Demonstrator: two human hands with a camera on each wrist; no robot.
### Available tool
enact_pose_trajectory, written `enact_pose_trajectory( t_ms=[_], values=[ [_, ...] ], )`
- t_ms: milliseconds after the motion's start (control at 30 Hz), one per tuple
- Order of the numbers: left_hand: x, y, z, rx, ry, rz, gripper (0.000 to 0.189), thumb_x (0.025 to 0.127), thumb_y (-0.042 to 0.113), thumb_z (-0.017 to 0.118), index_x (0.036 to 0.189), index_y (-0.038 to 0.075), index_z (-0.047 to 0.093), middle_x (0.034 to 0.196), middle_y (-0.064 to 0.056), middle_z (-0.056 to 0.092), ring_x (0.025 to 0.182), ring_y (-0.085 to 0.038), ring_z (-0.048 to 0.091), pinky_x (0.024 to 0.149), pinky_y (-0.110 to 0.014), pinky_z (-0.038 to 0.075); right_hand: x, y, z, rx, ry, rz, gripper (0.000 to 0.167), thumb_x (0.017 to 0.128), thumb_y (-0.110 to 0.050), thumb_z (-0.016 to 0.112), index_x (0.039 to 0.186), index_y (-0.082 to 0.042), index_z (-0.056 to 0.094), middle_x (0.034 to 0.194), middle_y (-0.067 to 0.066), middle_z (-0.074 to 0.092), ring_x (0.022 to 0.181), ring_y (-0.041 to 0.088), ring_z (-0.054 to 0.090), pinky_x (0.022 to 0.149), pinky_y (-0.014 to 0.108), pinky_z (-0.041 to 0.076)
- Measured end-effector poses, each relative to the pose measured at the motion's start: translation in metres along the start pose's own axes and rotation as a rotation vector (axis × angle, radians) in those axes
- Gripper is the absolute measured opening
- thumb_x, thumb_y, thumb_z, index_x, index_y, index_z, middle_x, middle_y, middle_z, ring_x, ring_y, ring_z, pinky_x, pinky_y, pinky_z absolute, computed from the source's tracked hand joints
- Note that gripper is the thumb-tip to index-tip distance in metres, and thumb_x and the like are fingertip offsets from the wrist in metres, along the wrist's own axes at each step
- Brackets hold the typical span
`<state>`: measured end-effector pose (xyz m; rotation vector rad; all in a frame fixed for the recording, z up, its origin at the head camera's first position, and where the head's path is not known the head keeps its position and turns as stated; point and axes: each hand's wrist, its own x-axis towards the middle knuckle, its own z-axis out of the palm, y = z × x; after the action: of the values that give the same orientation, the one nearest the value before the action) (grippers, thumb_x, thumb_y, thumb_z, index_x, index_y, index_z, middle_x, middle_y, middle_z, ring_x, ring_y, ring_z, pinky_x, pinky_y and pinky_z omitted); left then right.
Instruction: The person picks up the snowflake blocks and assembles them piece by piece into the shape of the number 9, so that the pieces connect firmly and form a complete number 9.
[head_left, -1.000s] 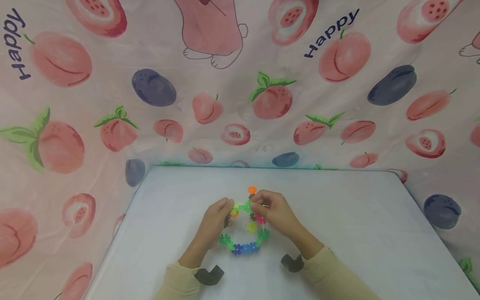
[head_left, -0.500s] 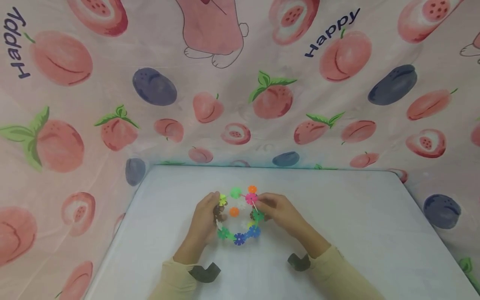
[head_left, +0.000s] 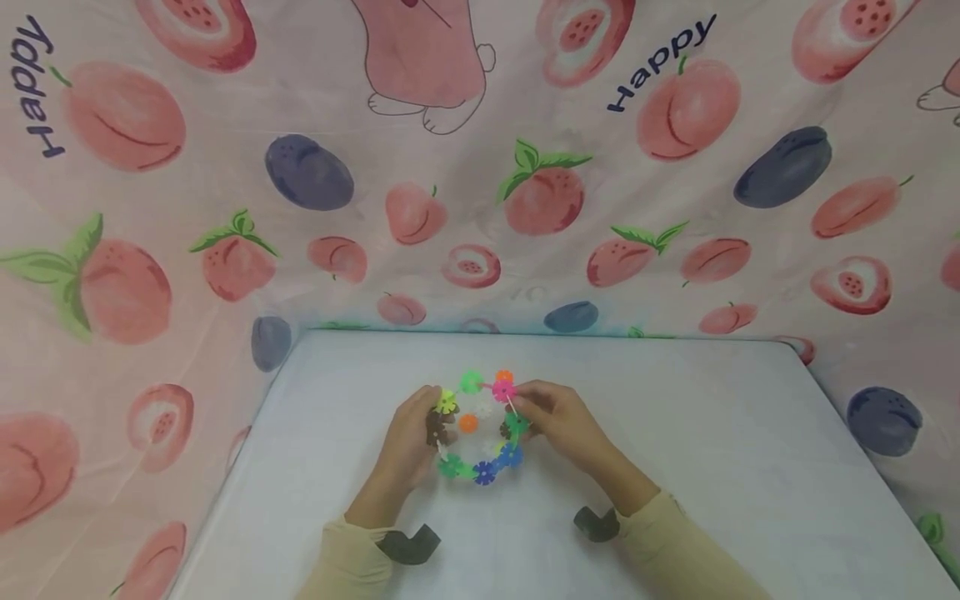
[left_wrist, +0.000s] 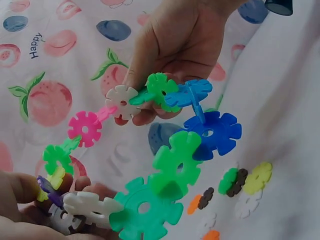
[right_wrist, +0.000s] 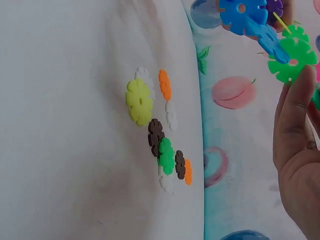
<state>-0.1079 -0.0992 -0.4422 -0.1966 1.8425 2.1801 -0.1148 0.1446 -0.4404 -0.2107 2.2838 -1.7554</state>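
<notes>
The left hand (head_left: 412, 423) and the right hand (head_left: 561, 421) hold up a ring (head_left: 484, 473) made of little plastic flowers. The ring is between the two hands, up above the white bench (head_left: 675, 442).

The left hand has its fingers around its side of the ring. A purple flower (left_wrist: 49, 191) and a white flower (left_wrist: 86, 206) are at its fingers, and the fingers hide some of the ring there. The right hand pinches the other side, by a pale flower (left_wrist: 122, 103). A pink flower (left_wrist: 85, 129) comes next to that one.

The blue flowers (head_left: 510, 455) are on the side of the ring close to the person, between the hands.

Loose flowers lie on the bench under the hands. One is yellow (right_wrist: 139, 101), one is green (right_wrist: 166, 156), and some are brown, white and orange. One orange flower (head_left: 468, 423) shows through the hole in the ring. Another orange flower (head_left: 505, 377) is just past the right hand's fingertips.

Past both hands hangs a pink cloth (head_left: 517, 275) with fruit pictures.
</notes>
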Motion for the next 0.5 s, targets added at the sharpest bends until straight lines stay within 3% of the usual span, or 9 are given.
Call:
enact_pose_trajectory(
  t_ms=[133,233,367,500],
  values=[
    [-0.0008,-0.001,-0.0011,-0.012,-0.046,-0.008,0.033,0.109,0.04,0.039,0.109,0.011,0.055,0.113,-0.01,0.065,0.107,-0.026,0.062,0.096,-0.044,0.055,0.0012,0.0005,-0.0005,0.023,0.014,-0.002,0.028,0.1,-0.027,0.067,0.123,-0.011,0.068,0.115,0.011,0.07,0.092,0.022,0.068,0.074,0.033,0.063],
    [-0.0021,-0.0019,-0.0023,-0.035,-0.109,-0.008,0.035,0.109,0.043,0.039,0.114,0.011,0.053,0.117,-0.012,0.069,0.117,-0.034,0.063,0.104,-0.054,0.051,0.0022,0.0011,-0.0009,0.047,0.015,-0.015,0.027,0.101,-0.026,0.065,0.124,-0.01,0.068,0.118,0.016,0.069,0.095,0.023,0.069,0.075,0.034,0.063],
    [-0.0035,-0.0026,-0.0036,0.009,-0.178,-0.011,0.038,0.109,0.048,0.036,0.115,0.012,0.048,0.118,-0.01,0.071,0.126,-0.039,0.059,0.11,-0.053,0.043,0.0038,0.0026,-0.0017,0.055,0.024,-0.029,0.027,0.102,-0.025,0.064,0.124,-0.01,0.067,0.123,0.021,0.069,0.097,0.024,0.069,0.076,0.034,0.063],
    [-0.0033,-0.0024,-0.003,0.082,-0.178,-0.02,0.039,0.108,0.051,0.038,0.117,0.015,0.047,0.118,-0.006,0.071,0.123,-0.034,0.063,0.112,-0.05,0.036,0.0047,0.0023,-0.0021,0.053,0.026,-0.029,0.028,0.102,-0.027,0.063,0.124,-0.01,0.067,0.124,0.02,0.069,0.1,0.024,0.069,0.077,0.033,0.063]
  ],
)
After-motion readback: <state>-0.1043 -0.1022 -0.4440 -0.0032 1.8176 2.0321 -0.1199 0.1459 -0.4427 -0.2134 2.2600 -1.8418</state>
